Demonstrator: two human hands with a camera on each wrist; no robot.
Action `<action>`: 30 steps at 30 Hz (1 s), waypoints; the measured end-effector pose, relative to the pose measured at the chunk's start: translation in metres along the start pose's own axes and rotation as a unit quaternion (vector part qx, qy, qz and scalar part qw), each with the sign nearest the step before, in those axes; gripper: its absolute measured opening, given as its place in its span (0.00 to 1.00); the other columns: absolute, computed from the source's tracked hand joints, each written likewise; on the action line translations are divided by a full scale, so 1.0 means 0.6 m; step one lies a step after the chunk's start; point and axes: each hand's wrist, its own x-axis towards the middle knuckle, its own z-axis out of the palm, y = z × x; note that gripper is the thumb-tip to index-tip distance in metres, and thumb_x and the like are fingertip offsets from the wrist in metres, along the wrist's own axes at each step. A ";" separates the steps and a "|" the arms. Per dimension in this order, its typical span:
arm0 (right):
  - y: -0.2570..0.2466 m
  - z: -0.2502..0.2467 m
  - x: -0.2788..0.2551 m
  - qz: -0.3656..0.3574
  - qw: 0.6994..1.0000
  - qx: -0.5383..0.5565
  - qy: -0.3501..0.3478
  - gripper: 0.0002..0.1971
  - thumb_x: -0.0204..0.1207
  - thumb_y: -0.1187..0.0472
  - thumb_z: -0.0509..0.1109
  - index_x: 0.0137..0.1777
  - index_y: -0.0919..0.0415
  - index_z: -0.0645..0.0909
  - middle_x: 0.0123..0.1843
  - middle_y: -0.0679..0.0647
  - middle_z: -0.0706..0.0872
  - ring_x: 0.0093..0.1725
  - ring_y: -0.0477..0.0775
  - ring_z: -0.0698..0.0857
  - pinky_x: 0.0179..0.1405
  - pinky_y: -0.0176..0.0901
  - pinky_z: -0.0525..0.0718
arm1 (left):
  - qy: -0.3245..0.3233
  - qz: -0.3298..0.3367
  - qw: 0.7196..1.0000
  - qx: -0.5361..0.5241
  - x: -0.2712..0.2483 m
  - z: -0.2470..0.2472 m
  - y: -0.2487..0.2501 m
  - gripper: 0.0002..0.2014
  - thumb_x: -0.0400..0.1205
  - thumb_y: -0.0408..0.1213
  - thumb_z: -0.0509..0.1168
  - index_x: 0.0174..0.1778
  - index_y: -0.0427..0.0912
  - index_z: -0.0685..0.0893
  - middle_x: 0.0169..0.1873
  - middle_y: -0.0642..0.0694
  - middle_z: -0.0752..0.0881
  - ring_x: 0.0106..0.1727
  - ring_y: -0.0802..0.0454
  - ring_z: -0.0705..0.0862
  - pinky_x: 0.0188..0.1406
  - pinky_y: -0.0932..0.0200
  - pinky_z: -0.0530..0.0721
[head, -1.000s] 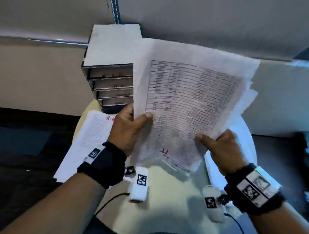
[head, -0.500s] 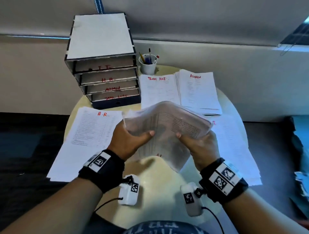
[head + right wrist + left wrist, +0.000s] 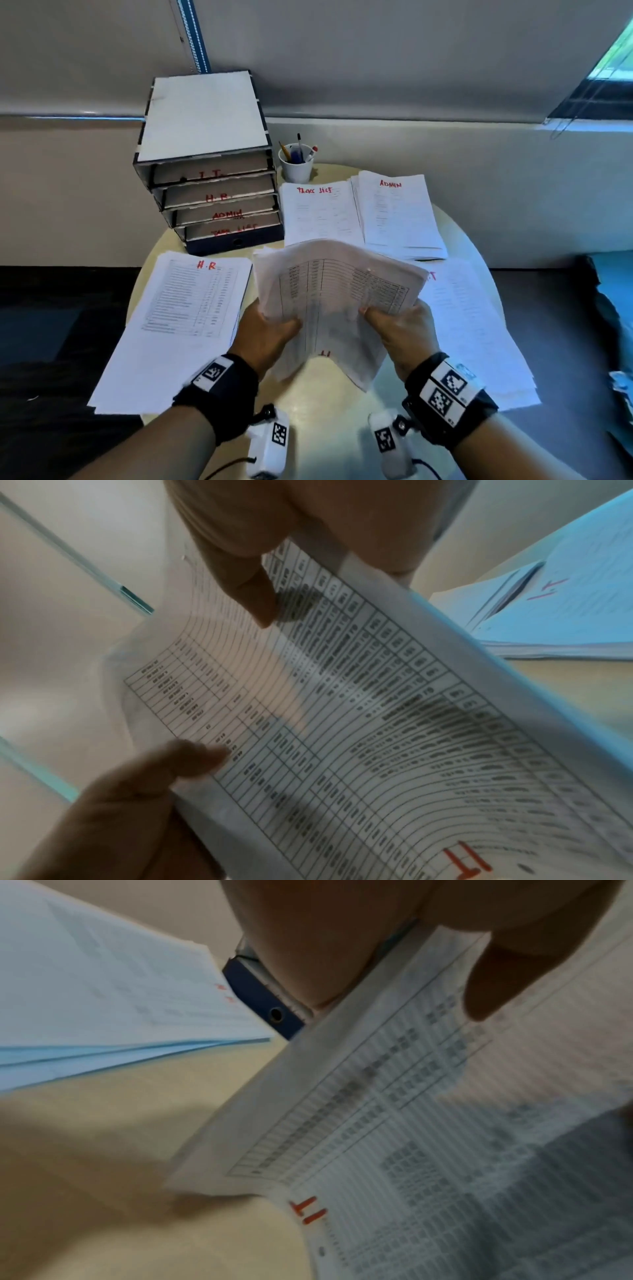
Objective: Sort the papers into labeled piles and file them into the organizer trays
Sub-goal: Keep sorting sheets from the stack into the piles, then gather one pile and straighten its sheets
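Note:
I hold a bent sheaf of table-printed papers marked "IT" in red above the middle of the round table. My left hand grips its left edge and my right hand its right edge, thumbs on top. In the wrist views the sheaf fills the picture. The organizer stands at the back left, its trays labelled I.T., H.R., ADMIN and TASK LIST. Labelled piles lie around: H.R., TASK LIST, ADMIN and I.T..
A white cup of pens stands right of the organizer. A wall runs close behind the table, with a window at the top right. The H.R. and I.T. piles overhang the table's edges. Dark floor lies on both sides.
One second ago the sheaf was raised flat before my face, hiding the table. Both hands have since lowered it and bent its top away, which shows the piles and organizer.

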 end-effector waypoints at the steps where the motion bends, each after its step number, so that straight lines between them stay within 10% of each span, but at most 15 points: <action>1: -0.002 -0.002 0.004 0.008 1.000 -0.004 0.004 0.08 0.67 0.72 0.77 0.40 0.58 0.89 0.38 0.50 0.93 0.44 0.56 0.92 0.44 0.54 0.91 | -0.001 -0.016 1.000 0.020 0.003 0.000 0.000 0.14 0.76 0.27 0.72 0.47 0.53 0.84 0.44 0.50 0.89 0.54 0.45 0.86 0.45 0.56 0.84; 6: -0.045 -0.060 0.000 -0.118 0.978 -0.125 0.121 0.25 0.66 0.64 0.82 0.59 0.45 0.77 0.60 0.49 0.85 0.58 0.51 0.86 0.55 0.45 0.87 | -0.034 0.133 0.964 0.229 0.007 -0.014 0.034 0.11 0.81 0.33 0.64 0.47 0.58 0.77 0.39 0.61 0.82 0.42 0.60 0.80 0.37 0.69 0.75; 11: -0.145 -0.095 -0.066 -0.495 0.803 -0.306 0.124 0.28 0.67 0.59 0.79 0.68 0.63 0.79 0.67 0.64 0.82 0.69 0.65 0.80 0.70 0.57 0.77 | -0.135 0.315 0.796 0.499 -0.001 0.044 0.116 0.06 0.76 0.39 0.59 0.47 0.50 0.77 0.45 0.53 0.80 0.48 0.50 0.77 0.42 0.53 0.74; 16: -0.118 -0.093 -0.059 -0.344 0.730 -0.580 -0.109 0.19 0.67 0.58 0.72 0.59 0.48 0.76 0.35 0.45 0.82 0.36 0.54 0.85 0.33 0.48 0.81 | -0.192 0.390 0.746 0.505 -0.017 0.128 0.143 0.06 0.71 0.33 0.67 0.41 0.45 0.79 0.33 0.48 0.82 0.32 0.46 0.82 0.26 0.55 0.78; 21: -0.079 -0.168 -0.012 -0.214 0.763 -0.592 -0.149 0.05 0.73 0.55 0.64 0.45 0.50 0.80 0.37 0.46 0.85 0.39 0.51 0.85 0.35 0.46 0.81 | -0.157 0.432 0.690 0.559 -0.005 0.155 0.130 0.04 0.69 0.35 0.58 0.34 0.49 0.76 0.28 0.48 0.79 0.29 0.42 0.80 0.28 0.52 0.74; 24: -0.042 -0.260 0.044 -0.097 0.856 -0.500 -0.093 0.05 0.79 0.54 0.69 0.45 0.50 0.87 0.41 0.43 0.88 0.42 0.47 0.84 0.43 0.42 0.81 | -0.079 0.394 0.736 0.546 0.026 0.128 0.124 0.10 0.68 0.34 0.65 0.43 0.47 0.83 0.37 0.47 0.84 0.38 0.40 0.83 0.37 0.50 0.77; 27: 0.019 -0.351 0.091 0.038 0.941 -0.334 0.030 0.03 0.75 0.64 0.75 0.40 0.59 0.89 0.31 0.48 0.87 0.30 0.45 0.83 0.31 0.31 0.79 | 0.014 0.287 0.788 0.545 0.047 0.095 0.089 0.20 0.71 0.32 0.72 0.60 0.41 0.85 0.51 0.41 0.85 0.48 0.37 0.84 0.44 0.45 0.82; 30: 0.103 -0.399 0.123 0.140 0.965 -0.187 0.122 0.05 0.76 0.69 0.72 0.42 0.63 0.89 0.27 0.51 0.86 0.23 0.47 0.80 0.22 0.32 0.77 | -0.122 0.132 0.756 0.630 0.043 0.094 0.024 0.34 0.73 0.43 0.73 0.77 0.44 0.74 0.65 0.42 0.78 0.60 0.40 0.81 0.52 0.48 0.82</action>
